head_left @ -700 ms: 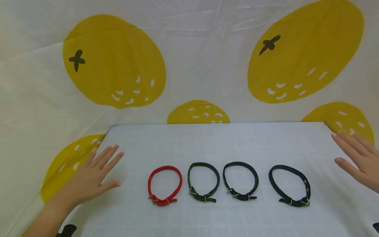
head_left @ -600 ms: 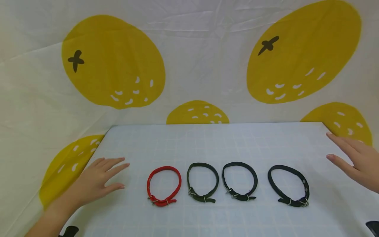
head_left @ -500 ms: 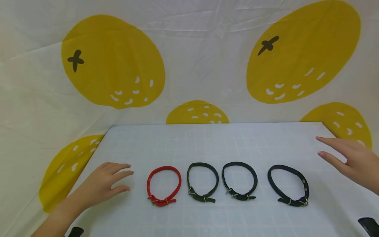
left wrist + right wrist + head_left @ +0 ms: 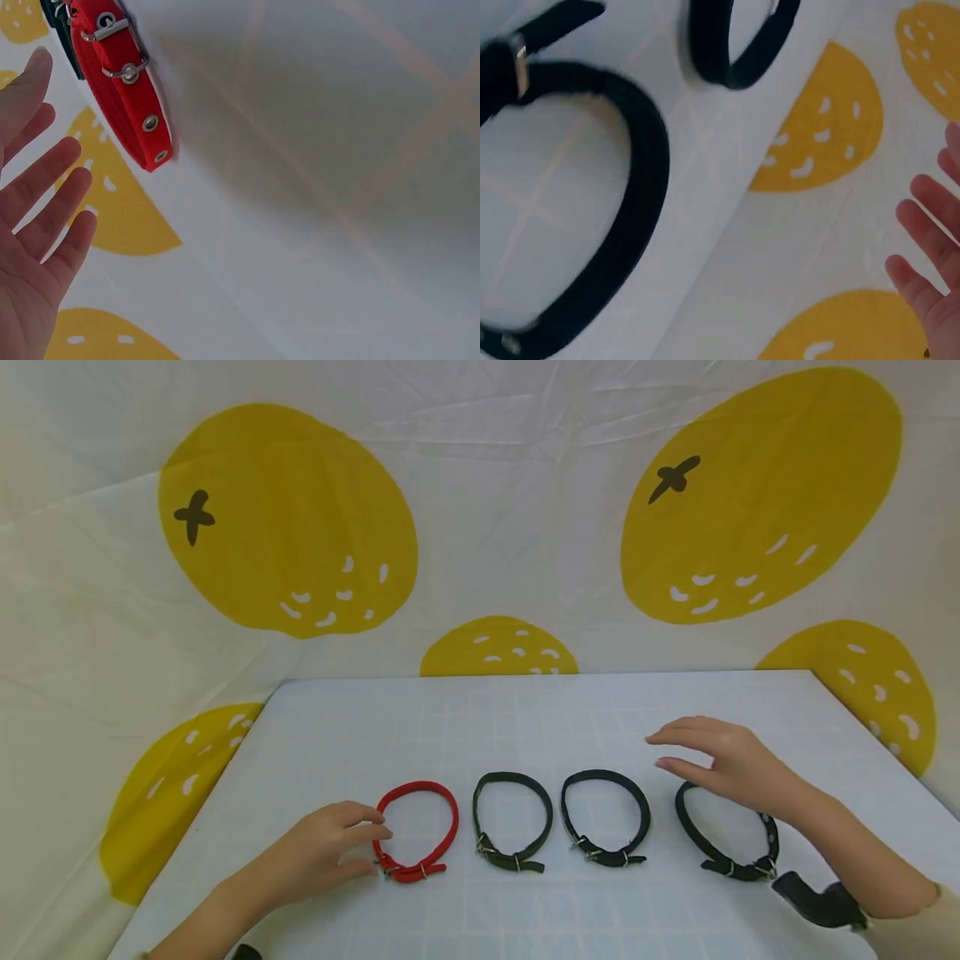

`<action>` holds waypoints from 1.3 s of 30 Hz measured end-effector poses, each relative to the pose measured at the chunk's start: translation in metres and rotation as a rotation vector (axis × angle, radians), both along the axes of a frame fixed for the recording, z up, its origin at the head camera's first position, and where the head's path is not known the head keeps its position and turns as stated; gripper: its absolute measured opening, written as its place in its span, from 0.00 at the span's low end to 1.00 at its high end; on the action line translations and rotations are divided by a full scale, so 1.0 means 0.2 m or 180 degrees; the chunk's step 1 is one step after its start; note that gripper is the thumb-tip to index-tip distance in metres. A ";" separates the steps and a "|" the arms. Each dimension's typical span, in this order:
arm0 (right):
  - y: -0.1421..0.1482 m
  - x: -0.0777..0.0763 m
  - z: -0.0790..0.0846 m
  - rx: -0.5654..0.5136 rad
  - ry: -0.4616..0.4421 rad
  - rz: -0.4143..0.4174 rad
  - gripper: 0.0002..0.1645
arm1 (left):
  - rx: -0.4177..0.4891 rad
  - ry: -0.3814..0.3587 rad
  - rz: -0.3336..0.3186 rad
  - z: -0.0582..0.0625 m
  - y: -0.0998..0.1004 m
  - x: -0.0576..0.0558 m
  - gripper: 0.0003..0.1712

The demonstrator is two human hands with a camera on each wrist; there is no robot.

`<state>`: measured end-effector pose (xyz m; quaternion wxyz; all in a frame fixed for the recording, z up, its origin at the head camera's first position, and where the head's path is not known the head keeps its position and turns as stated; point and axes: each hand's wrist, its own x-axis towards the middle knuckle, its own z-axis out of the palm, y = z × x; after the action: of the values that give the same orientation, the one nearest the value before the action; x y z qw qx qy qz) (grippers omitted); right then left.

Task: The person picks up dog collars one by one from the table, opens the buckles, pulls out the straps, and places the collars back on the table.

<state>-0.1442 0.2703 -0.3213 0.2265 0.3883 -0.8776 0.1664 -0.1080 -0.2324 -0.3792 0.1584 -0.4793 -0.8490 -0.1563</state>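
Several buckled pet collars lie in a row on the white table. Leftmost is the red collar, then a dark green collar, a black collar and another black collar at the right. My left hand is at the red collar's left side, fingertips overlapping its edge in the head view, with fingers loosely bent and holding nothing. Over the far side of the rightmost collar is my right hand, fingers extended to the left and thumb apart, gripping nothing. The left wrist view shows the red collar's buckle and eyelets.
The white table has a faint grid pattern. Behind it hangs a pale cloth printed with large yellow fruit shapes. A black strap piece sits at the right wrist, near the rightmost collar.
My left hand has come right and toward me, up to the red collar. My right hand has swept left from the table's right edge to above the rightmost collar. The collars have stayed put.
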 end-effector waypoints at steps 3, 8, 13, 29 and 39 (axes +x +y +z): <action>-0.13 -0.03 -0.04 -0.0016 -0.0133 0.0327 0.20 | 0.0018 0.0027 -0.0066 -0.03 0.02 0.00 0.19; -0.36 -0.08 -0.12 -0.0088 -0.0306 0.0949 0.15 | 0.0029 0.0002 -0.0158 -0.07 0.06 0.00 0.17; -0.59 -0.10 -0.16 0.0120 -0.0494 0.1228 0.16 | 0.0063 -0.0040 -0.0294 -0.08 0.09 -0.01 0.15; -1.05 -0.05 -0.28 0.0855 -0.0487 0.1681 0.12 | 0.0006 -0.0055 -0.0381 -0.13 0.15 -0.01 0.14; -1.16 0.00 -0.32 0.1319 -0.0407 0.1577 0.10 | -0.0072 -0.0072 -0.0406 -0.12 0.16 0.00 0.14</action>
<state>-0.1434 0.0383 -0.3845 0.0396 0.6166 -0.7841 0.0584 -0.1072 -0.2003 -0.4040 0.1331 -0.5324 -0.8201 -0.1618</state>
